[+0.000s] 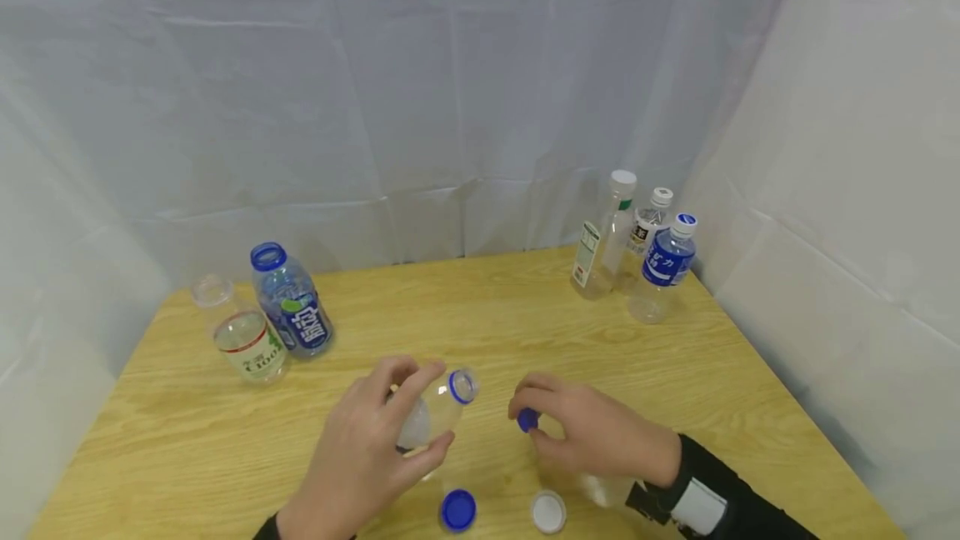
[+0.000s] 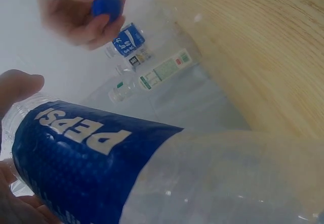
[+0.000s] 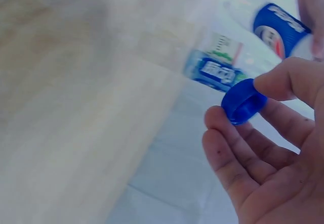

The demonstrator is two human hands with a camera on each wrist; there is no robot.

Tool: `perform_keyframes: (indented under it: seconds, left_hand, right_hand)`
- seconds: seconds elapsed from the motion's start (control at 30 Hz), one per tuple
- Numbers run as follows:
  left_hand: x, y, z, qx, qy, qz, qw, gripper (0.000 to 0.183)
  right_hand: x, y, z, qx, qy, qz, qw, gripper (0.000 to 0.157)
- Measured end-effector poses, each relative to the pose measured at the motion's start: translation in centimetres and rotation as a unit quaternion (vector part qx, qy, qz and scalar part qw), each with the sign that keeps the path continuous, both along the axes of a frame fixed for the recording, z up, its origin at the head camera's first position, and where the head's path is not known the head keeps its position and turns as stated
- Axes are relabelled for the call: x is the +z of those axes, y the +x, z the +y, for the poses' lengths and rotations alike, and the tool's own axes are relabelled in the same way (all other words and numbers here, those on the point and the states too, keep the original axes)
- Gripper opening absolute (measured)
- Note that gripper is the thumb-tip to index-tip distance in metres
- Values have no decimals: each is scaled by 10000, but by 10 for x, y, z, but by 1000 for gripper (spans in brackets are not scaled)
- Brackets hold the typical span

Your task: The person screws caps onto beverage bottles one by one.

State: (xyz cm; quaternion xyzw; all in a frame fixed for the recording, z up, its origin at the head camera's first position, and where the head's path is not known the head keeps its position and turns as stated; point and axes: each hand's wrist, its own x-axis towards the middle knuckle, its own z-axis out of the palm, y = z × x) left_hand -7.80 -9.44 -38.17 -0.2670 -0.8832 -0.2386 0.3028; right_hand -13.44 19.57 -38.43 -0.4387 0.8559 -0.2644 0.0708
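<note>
My left hand [image 1: 363, 436] grips a clear Pepsi bottle [image 2: 96, 158] with a blue label. In the head view its uncapped mouth [image 1: 464, 386], with a blue ring below it, tilts toward my right hand. Between thumb and fingertips, my right hand [image 1: 581, 423] pinches a small blue bottle cap [image 3: 244, 101], its hollow side showing in the right wrist view. A gap separates this cap from the bottle's mouth. On the table in front of the hands lie a larger blue cap [image 1: 458, 511] and a white cap [image 1: 549, 512].
At the table's left stand two uncapped bottles: a clear one [image 1: 251, 346] with a pale green label and a bluish one [image 1: 296, 307]. Three capped bottles are grouped at the back right: a tall clear one [image 1: 600, 248], one behind [image 1: 649, 227], and a blue-labelled one [image 1: 666, 263].
</note>
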Motion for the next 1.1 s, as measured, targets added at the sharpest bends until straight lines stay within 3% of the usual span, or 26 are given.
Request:
perform_keyframes:
  seconds: [0.23, 0.5, 0.77, 0.9, 1.1]
  left_hand:
    - [-2, -1, 5, -77, -114, -81, 9999, 70]
    - [-4, -1, 8, -135, -158, -147, 9997, 74]
    - [-3, -1, 10, -136, -131, -40, 9998, 75]
    - [-2, -1, 9, -122, -56, 45, 9999, 76]
    - [-2, -1, 7, -202, 72, 81, 9997, 77]
  right_hand:
    - [36, -1, -7, 288, -1119, 625, 9913, 33]
    - [63, 1, -21, 582, -1831, 1098, 9752, 31]
    - [65, 5, -34, 644, -2207, 1439, 9625, 24]
    - [60, 4, -37, 667, -2170, 1516, 9620, 21]
    - [56, 2, -39, 765, -2083, 1450, 9642, 35]
